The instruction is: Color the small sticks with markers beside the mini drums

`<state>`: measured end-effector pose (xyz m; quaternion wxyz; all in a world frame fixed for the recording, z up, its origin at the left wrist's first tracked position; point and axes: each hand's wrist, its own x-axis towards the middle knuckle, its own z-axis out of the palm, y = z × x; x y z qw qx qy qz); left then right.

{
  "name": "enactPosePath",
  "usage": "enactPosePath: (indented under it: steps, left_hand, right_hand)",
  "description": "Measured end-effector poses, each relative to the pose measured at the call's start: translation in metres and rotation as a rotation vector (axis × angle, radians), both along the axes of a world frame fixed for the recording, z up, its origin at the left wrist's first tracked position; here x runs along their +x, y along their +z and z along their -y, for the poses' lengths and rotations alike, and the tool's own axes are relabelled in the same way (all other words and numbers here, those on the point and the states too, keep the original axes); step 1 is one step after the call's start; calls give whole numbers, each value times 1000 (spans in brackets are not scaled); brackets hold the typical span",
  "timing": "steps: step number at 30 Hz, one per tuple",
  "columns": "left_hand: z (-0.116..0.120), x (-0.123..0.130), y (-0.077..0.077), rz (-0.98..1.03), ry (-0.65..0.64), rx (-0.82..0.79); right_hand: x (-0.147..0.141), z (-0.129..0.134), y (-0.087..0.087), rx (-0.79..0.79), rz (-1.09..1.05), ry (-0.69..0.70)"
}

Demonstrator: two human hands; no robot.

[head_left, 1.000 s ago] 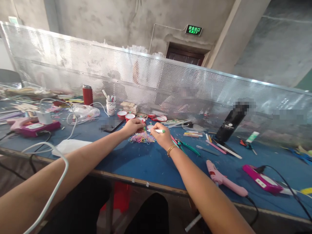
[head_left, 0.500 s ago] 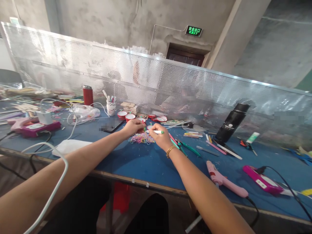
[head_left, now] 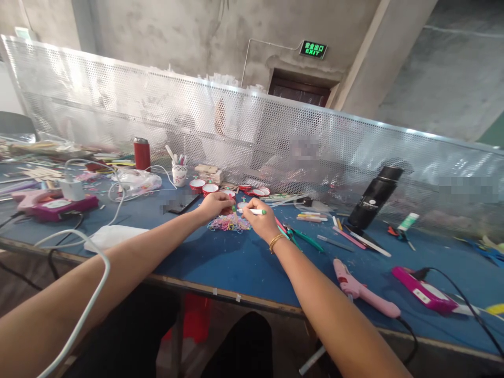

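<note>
Over the middle of the blue table my right hand (head_left: 259,216) is closed round a white marker with a green end (head_left: 256,211), its tip pointing left. My left hand (head_left: 214,206) pinches a small stick-like piece coloured pink and green (head_left: 233,208); its exact kind is too small to make out. The marker's tip is close to that piece, and I cannot tell whether they touch. Below both hands lies a heap of thin, multicoloured rubber bands (head_left: 228,224). Just behind my left hand stand small red-and-white cups (head_left: 210,188).
Green-handled pliers (head_left: 309,240) lie right of my right hand. Further right are a pink glue gun (head_left: 366,294), a purple power strip (head_left: 425,291) and a black bottle (head_left: 374,199). A phone (head_left: 183,204), pen cup (head_left: 180,175) and white cable (head_left: 104,273) are to the left.
My right hand and the marker have shifted very slightly to the right, and a bit more of the green on the small piece shows. My left hand stays in place.
</note>
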<state>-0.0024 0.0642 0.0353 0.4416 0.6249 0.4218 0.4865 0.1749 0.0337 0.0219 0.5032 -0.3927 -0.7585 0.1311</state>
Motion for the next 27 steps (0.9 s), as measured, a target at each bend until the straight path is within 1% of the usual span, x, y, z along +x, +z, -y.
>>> enactPosePath:
  steps: [6,11,16,21,27]
  left_hand:
    - [-1,0,0,2,-3,9]
    - [-1,0,0,10,-3,-3]
    - [1,1,2,3,2,0]
    - [0,0,0,4,-6,0]
    - [1,0,1,-3,-6,3]
  right_hand:
    - [-1,0,-1,-15,10,33]
    - [0,0,1,-7,-5,-9]
    - [-1,1,0,-22,2,31]
    - [-1,1,1,-12,-7,9]
    - [-1,1,0,-16,0,28]
